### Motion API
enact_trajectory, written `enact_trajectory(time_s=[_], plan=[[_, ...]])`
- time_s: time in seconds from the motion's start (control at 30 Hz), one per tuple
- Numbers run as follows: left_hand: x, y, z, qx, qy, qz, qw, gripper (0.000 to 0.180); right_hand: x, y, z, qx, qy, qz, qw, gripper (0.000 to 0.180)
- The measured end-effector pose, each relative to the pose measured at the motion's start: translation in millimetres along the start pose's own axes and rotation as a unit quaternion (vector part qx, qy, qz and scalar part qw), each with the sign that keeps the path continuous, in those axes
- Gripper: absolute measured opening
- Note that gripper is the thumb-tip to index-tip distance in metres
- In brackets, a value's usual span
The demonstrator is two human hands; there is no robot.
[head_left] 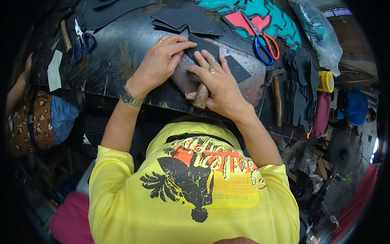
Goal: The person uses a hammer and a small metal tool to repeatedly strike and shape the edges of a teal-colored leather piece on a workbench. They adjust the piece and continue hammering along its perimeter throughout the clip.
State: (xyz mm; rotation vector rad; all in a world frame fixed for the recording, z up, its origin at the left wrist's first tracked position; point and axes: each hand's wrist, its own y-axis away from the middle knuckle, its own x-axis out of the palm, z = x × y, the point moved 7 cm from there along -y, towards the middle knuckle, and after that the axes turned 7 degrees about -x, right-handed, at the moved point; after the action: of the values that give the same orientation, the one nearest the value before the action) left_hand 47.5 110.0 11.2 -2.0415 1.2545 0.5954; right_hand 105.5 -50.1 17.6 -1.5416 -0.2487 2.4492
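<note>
A dark angular sheet piece [206, 46] lies on a smooth brown slab [256, 83] on the worktable. My left hand [158, 61], with a watch at its wrist, grips the piece's left edge with its fingers drawn together. Between the thumb and fingers of my right hand [221, 83] is an awl-like tool [201, 97] with a wooden handle and thin metal shaft. The fingertips of that hand rest by the piece, and the tool's tip is hard to make out. Another dark cut piece [237, 69] sits just right of my right hand.
Scissors with blue and red handles [266, 49] and a hammer [277, 97] lie to the right, near stacked black strips [298, 89]. Blue-handled scissors [83, 42] lie at left. Teal cut pieces [280, 26] spread at the back. Another person's arm [22, 81] reaches the table's left edge.
</note>
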Motion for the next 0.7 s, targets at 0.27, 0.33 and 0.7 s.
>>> enact_trajectory(time_s=[0.27, 0.33, 0.7], plan=[[1.3, -0.6, 0.8, -0.005, -0.006, 0.004, 1.000, 0.035, 0.1, 6.1, 7.5, -0.031, -0.138, -0.081, 0.987, 0.071], [1.6, 1.6, -1.3, 0.003, -0.003, -0.011, 1.000, 0.036, 3.1, 3.2, 6.7, 0.010, -0.039, -0.084, 0.996, 0.071], [2.2, 2.8, -3.2, 0.010, -0.012, -0.027, 1.000, 0.036, -4.5, 3.4, 14.5, 0.003, -0.182, -0.076, 0.980, 0.062]])
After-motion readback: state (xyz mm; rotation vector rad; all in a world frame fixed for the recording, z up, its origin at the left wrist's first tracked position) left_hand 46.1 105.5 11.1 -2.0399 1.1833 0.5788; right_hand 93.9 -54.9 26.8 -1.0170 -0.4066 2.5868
